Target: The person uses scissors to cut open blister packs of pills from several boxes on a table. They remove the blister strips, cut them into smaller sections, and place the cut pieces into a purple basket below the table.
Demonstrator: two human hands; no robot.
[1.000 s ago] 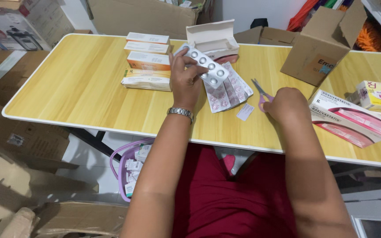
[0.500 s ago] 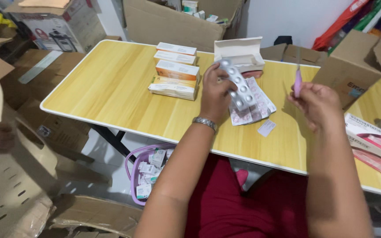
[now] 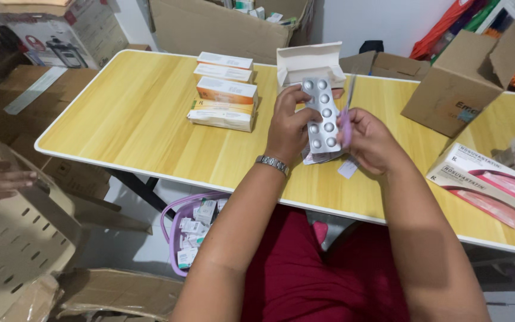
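The left hand (image 3: 288,126) is pinching a silver pill strip (image 3: 322,116) and holding it up over the yellow table (image 3: 132,113). The right hand (image 3: 369,140) is gripping purple scissors (image 3: 347,119); a second ago they were lying on the table, and now the blades are touching the strip's edge, so cutting looks close. More strips (image 3: 320,157) are lying underneath, and medicine boxes (image 3: 225,98) are sitting nearby.

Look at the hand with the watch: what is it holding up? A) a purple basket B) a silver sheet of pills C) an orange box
B: the left hand, watch on its wrist, grips a silver blister sheet of round pills above the table.
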